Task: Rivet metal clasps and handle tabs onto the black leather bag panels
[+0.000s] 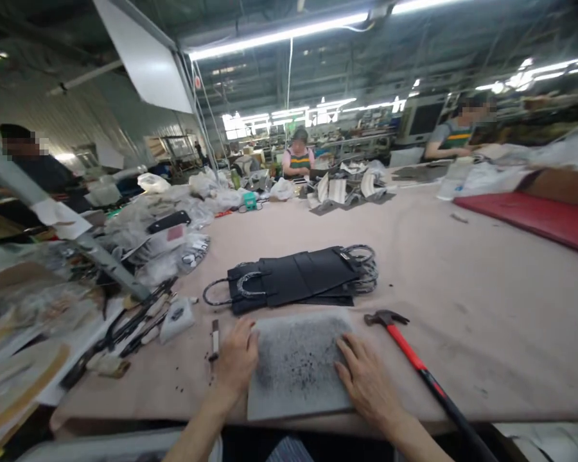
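A grey slab (298,366), its top speckled with dark bits, lies at the table's front edge between my hands. My left hand (235,359) rests along the slab's left edge, fingers partly extended and not wrapped round it. On the slab's right side, my right hand (368,378) lies with fingers spread and their tips on its top. Left of my left hand is a small metal punch-like tool (215,339). A claw hammer (414,356) with a red and black handle lies to the right. Behind the slab sits a stack of black bag panels (298,276) with wrapped looped handles.
Hand tools (144,321) and plastic-wrapped pieces (173,250) crowd the left side beside a slanted metal post (101,260). A red sheet (534,215) lies far right. Grey pieces (347,186) are heaped at the back, near a seated person (298,160). Other people work at both sides.
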`<state>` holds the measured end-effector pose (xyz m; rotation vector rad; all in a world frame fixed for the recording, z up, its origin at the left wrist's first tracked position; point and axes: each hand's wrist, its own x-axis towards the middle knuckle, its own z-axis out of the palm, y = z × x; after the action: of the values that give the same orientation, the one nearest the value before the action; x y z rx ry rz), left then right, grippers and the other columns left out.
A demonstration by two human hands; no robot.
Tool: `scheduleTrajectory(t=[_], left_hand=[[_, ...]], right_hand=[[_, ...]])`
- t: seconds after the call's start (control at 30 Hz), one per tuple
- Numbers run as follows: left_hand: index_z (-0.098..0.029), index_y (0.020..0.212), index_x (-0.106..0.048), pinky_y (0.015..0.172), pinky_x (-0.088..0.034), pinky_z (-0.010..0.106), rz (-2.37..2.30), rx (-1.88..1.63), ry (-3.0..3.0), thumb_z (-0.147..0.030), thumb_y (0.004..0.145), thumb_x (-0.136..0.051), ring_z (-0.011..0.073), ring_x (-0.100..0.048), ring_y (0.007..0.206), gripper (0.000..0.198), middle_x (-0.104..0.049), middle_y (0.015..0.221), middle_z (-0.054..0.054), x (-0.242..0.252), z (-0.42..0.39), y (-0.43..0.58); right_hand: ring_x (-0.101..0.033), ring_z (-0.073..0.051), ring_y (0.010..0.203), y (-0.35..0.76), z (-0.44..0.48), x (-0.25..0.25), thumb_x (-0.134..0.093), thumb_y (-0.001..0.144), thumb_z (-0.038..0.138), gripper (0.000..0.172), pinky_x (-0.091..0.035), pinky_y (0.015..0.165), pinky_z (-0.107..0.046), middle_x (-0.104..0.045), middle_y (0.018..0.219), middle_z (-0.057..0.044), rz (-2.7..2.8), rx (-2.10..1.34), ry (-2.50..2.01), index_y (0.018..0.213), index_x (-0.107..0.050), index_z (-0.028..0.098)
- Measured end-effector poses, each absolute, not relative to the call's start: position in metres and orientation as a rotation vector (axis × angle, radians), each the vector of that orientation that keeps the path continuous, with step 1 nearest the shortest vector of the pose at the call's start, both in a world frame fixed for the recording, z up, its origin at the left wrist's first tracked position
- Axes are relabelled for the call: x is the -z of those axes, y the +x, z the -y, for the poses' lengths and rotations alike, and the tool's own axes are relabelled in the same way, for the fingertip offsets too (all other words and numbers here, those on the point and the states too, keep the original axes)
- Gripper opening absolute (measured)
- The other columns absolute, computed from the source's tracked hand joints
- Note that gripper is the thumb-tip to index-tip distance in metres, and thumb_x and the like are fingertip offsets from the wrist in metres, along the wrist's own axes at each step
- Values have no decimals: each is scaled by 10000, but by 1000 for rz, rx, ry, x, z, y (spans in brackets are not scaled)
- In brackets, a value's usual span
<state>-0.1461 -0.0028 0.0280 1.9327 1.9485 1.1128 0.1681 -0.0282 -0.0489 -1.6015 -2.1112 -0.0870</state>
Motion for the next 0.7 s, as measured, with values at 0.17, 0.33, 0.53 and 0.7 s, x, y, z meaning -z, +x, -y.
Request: scheduleTrajectory(t=[0.17,0.33,0.53,0.7], left_hand=[[-133,1217,-628,1161,-357,499,-2026,-353,2428,-168,857,-575,319,-527,1324,366,-606,1375,187,-42,-99,-139],[-123,1035,-671,1144,-314,518,-2007,-32,2548,-146,895,-507,318,-626,1102,216,-687,1096,175,-33,-126,-151],[-173,939,-687,977,-436,444,-1872,67,2553,-173,940,-407,305,-664,994,280,-708,954,136,-43,-105,-148],[-254,958,-699,879,-487,367,-1788,-95,2322,-264,931,-438,267,-691,995,262,-751,1031,63,-78,-55,-153]], right_hand=[[-524,-304,1315,164,29,46,-508,954,306,418,-472,1048,-476,-572,1441,-114,2068,57,-1641,1352,-599,217],[-518,-314,1340,163,28,45,-529,928,284,448,-465,1057,-477,-567,1462,-111,2051,51,-1670,1370,-594,237],[-494,-325,1371,161,28,43,-540,894,259,516,-457,1069,-505,-539,1503,-112,2047,-7,-1722,1409,-565,228],[-477,-324,1383,161,29,40,-533,900,241,502,-436,1093,-525,-538,1498,-114,2003,-64,-1687,1401,-555,231]])
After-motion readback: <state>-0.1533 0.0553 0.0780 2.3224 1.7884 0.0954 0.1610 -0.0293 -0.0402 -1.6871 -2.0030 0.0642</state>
